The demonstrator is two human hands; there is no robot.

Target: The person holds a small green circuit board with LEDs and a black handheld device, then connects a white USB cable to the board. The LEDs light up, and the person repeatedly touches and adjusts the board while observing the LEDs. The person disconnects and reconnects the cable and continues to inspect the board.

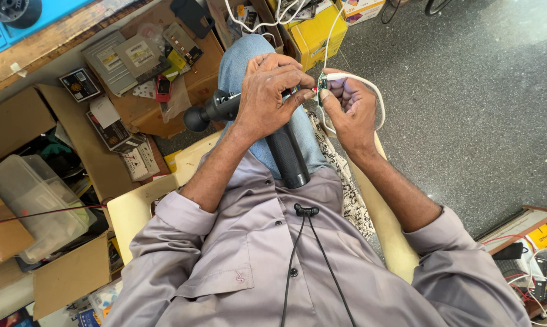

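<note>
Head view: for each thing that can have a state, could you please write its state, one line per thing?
Left hand: closed, pinching the small circuit board.
Right hand: closed around the white cable and the board.
Small circuit board: held up between both hands.
White cable: looped around the right hand.
Black massage gun: lying on the lap, not gripped.
Clear plastic box: lid on.

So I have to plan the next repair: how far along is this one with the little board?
Done: the small green circuit board is out and bare. In hand: the right hand pinches it with its white cable while the left hand works its red wires. Left: the black massage gun lies on the lap, board not fitted.
</note>
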